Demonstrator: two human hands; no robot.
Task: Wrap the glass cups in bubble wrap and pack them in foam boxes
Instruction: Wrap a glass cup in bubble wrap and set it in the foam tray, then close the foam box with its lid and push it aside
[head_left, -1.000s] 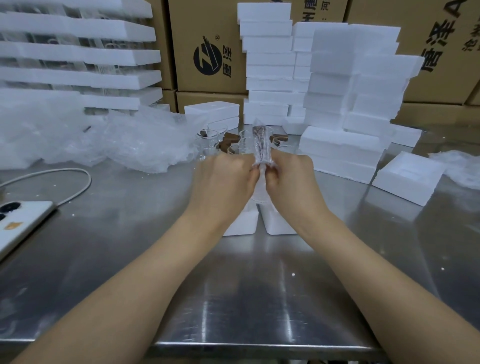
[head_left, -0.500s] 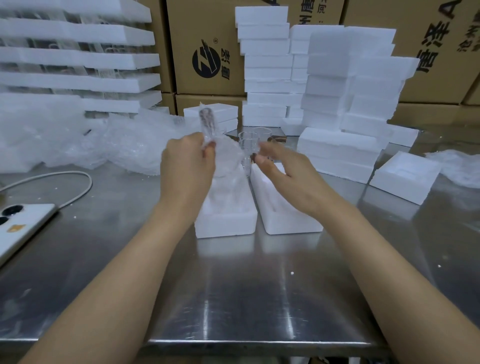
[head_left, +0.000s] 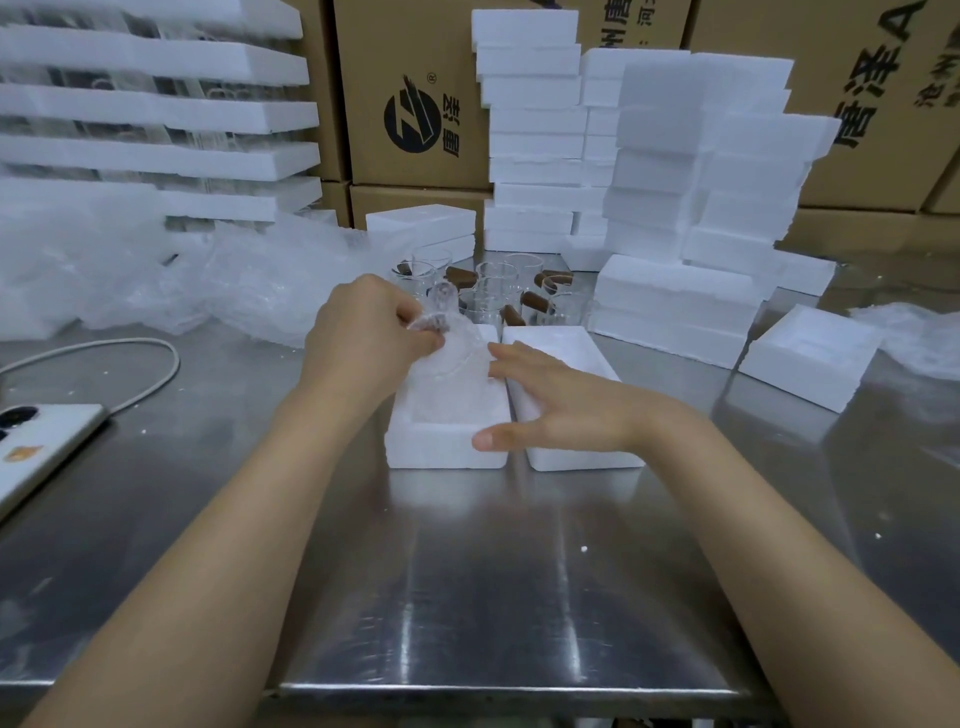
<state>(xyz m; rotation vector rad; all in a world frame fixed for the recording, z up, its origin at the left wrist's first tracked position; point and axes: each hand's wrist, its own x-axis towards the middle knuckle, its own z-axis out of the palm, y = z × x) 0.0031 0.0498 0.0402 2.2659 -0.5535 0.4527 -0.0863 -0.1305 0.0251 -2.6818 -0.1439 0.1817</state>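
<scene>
My left hand (head_left: 363, 338) pinched the wrapped glass cup (head_left: 454, 358) by its bunched, brown-handled end, thumb and curled fingers pressed together on the wrapping. The cup's body lay tilted in the hollow of the foam box (head_left: 447, 444), its far end raised above the box's back rim, so I judged it only partly seated. My right hand (head_left: 561, 410) was spread flat, thumb against the box's front rim and fingers along its right wall, steadying it. A second foam half (head_left: 571, 353) lay just right of the box, touching or nearly so. Bare glass cups (head_left: 498, 291) stood close behind the box, and loose bubble wrap (head_left: 249, 291) was heaped behind it to the left.

What worried me: nothing but my pinch held the wrapping closed, so letting go early could let it spring open. A cup left crooked in the hollow could stop the other half from closing. The light box could skid on the steel table (head_left: 493, 571), and my left knuckles could knock the cups behind it
</scene>
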